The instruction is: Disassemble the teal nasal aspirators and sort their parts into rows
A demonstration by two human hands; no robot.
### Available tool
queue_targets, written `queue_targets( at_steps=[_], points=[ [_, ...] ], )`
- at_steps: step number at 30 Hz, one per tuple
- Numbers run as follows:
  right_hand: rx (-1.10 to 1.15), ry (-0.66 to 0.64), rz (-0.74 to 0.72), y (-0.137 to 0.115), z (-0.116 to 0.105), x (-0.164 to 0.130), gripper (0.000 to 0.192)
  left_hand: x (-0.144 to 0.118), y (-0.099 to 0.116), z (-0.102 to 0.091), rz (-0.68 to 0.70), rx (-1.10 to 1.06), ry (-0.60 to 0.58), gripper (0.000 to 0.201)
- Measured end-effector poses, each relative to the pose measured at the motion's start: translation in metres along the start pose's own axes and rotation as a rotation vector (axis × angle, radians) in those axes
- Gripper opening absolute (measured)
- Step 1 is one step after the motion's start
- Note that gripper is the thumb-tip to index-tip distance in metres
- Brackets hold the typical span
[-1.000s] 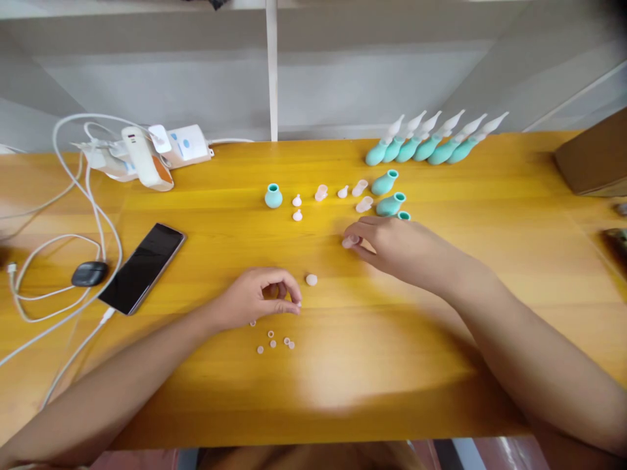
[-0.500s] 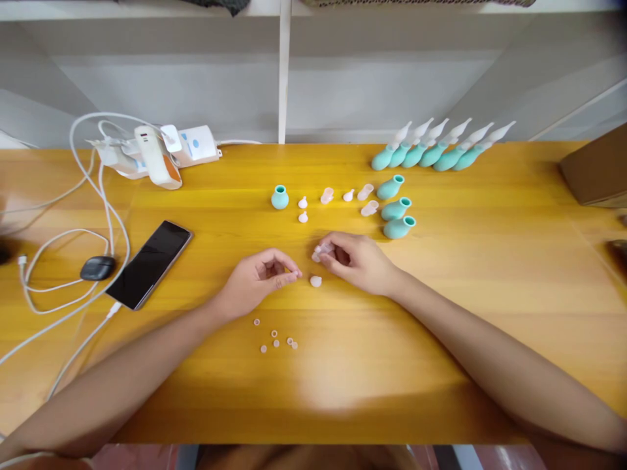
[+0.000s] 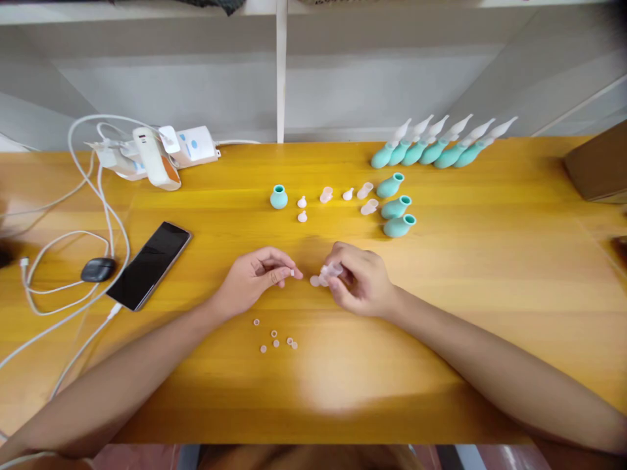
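My left hand (image 3: 255,277) pinches a tiny ring (image 3: 292,273) between thumb and forefinger, tip outward so it can meet the other piece; my right hand (image 3: 360,281) closes its fingers round a clear nozzle (image 3: 330,270), open end turned toward the ring; both hover just above the bench (image 3: 441,326), spare rings (image 3: 277,339) near my left wrist.

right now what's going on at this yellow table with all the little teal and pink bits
A person sits at the table working on small parts. The right hand holds a translucent pink nozzle piece. The left hand pinches a tiny pale ring in its fingers. More loose rings lie below. Three open teal bulbs and a row of assembled ones sit farther back.
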State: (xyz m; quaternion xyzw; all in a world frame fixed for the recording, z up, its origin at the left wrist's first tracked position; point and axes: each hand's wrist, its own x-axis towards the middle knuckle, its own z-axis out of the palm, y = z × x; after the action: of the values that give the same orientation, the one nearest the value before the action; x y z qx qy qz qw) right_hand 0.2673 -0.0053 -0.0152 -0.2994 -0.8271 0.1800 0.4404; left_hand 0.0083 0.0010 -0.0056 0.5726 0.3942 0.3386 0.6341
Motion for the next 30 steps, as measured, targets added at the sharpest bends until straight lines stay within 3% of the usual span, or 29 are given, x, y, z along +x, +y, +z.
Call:
queue_targets(
  at_steps=[5,9,15,19,25,30],
  points=[
    [-0.302,-0.143,-0.133,-0.0077,0.0059,-0.0046,0.004,-0.0019,-0.0030,0.0021,-0.028,-0.010,-0.036,0.025],
    [-0.436,-0.163,-0.224,-0.0060,0.0068,-0.0063,0.006,-0.0046,-0.0066,0.0037,-0.070,0.091,-0.009,0.023],
    [-0.452,-0.159,-0.232,-0.0049,0.0067,-0.0056,0.006,-0.0072,-0.0089,0.0036,0.025,0.216,-0.010,0.015],
    [-0.431,-0.159,-0.221,-0.0052,0.0064,-0.0049,0.006,-0.0057,-0.0086,0.0026,0.080,0.184,-0.002,0.014],
    [-0.405,-0.127,-0.249,-0.0042,0.0075,-0.0051,0.010,-0.0048,-0.0067,-0.0006,0.278,0.265,-0.045,0.012],
    [-0.402,-0.141,-0.282,-0.0045,0.0076,-0.0047,0.009,-0.0064,-0.0078,-0.0004,0.261,0.218,-0.107,0.011]
  ],
)
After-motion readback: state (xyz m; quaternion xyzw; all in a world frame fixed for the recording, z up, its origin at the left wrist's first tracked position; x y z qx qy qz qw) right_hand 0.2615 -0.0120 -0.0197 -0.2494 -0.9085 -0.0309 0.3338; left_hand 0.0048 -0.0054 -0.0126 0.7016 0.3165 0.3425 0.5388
